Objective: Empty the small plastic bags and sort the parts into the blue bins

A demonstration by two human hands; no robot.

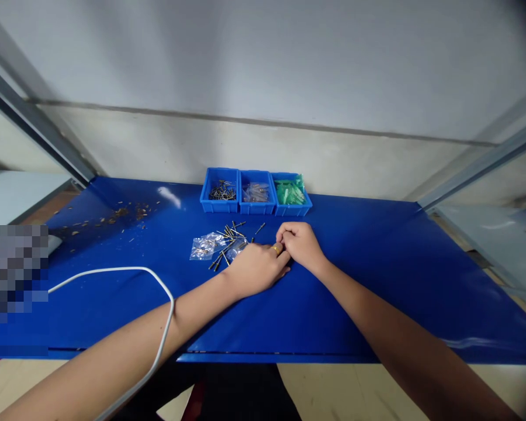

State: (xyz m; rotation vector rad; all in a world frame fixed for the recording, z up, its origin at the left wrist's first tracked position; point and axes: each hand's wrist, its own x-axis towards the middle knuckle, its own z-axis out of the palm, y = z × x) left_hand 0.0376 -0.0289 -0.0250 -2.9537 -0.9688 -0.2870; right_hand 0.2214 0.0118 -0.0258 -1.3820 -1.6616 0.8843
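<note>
My left hand [258, 271] lies low over the blue table, a yellow ring on one finger, its curled fingertips meeting my right hand [304, 244]. The right hand's fingers are bent in and pressed together. Whatever sits between the fingertips is hidden. Just left of and behind my left hand is a loose pile of slim metal pins [232, 233] with dark and gold-coloured parts. One pin [260, 228] lies apart from the pile. Among them are small clear plastic bags; the left one [203, 248] has small pieces inside.
Three blue bins stand in a row behind my hands: metal pins in the left bin [220, 206], clear bags in the middle bin [257, 208], green packets in the right bin [294, 210]. A white cable [114, 269] loops over my left forearm. Brown debris [121, 213] litters the table's left.
</note>
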